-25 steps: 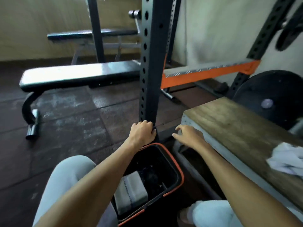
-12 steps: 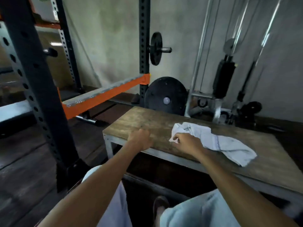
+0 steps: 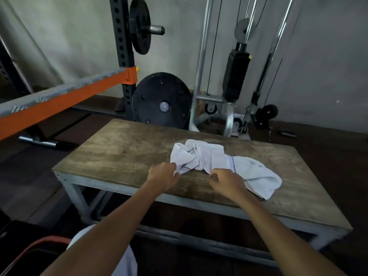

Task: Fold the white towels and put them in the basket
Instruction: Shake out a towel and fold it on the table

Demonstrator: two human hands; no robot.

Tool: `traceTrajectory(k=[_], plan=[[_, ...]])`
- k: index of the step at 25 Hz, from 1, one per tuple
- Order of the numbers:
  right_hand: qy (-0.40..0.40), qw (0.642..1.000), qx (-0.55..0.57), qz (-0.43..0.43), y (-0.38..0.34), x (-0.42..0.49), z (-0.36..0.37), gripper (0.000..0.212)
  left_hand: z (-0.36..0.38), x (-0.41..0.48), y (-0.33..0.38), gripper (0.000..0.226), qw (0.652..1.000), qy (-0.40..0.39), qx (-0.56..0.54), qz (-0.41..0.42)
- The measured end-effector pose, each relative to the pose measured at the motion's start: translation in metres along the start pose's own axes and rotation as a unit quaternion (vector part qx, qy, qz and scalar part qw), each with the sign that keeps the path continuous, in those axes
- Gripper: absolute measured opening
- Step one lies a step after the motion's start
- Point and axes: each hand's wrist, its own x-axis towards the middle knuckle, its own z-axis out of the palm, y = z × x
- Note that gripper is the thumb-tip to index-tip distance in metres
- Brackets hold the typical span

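Observation:
A crumpled white towel [image 3: 219, 162] with a thin checked border lies on the wooden table top [image 3: 123, 154], right of the middle. My left hand [image 3: 165, 175] grips the towel's near left corner. My right hand [image 3: 226, 181] is curled at the towel's near edge and pinches the cloth there. The right end of the towel trails off behind my right wrist. Only a piece of the black basket's orange rim [image 3: 33, 246] shows, on the floor at the bottom left; its inside is out of view.
The table stands on a grey metal frame [image 3: 73, 188]. Behind it are a black weight plate [image 3: 161, 100], a rack post with an orange bar [image 3: 65, 96] and a cable machine [image 3: 236, 76]. My knee [image 3: 123, 261] is below the table's front edge.
My view has swung from the basket on the floor up to the table. My left hand left the basket rim, and both hands have come onto the towel and taken hold of it.

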Motion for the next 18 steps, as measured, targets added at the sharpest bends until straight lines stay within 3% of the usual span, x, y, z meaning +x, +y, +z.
traceTrajectory(k=[4,7,10,12,16,18], plan=[[0.09,0.991,-0.059,-0.084,-0.01,0.066,0.027,0.025,0.035,0.043,-0.018,0.027,0.998,0.043,-0.042,0.003],[0.066,0.979,-0.138,-0.136,-0.02,0.104,0.04,0.044,0.043,0.054,-0.027,0.022,0.992,0.101,-0.07,0.017],[0.044,0.97,-0.186,-0.15,-0.03,0.12,0.04,0.033,0.032,0.05,-0.031,0.023,0.983,0.151,-0.1,0.034],[0.051,0.973,-0.172,-0.149,-0.037,0.123,0.027,0.024,0.011,0.046,-0.035,0.024,0.979,0.167,-0.102,0.05],[0.051,0.989,-0.015,-0.135,-0.062,0.114,-0.042,0.012,-0.049,0.042,-0.039,0.022,0.973,0.194,-0.069,0.1],[0.077,0.987,-0.009,-0.144,-0.076,0.107,-0.089,0.012,-0.079,0.042,-0.037,0.024,0.972,0.202,-0.032,0.12]])
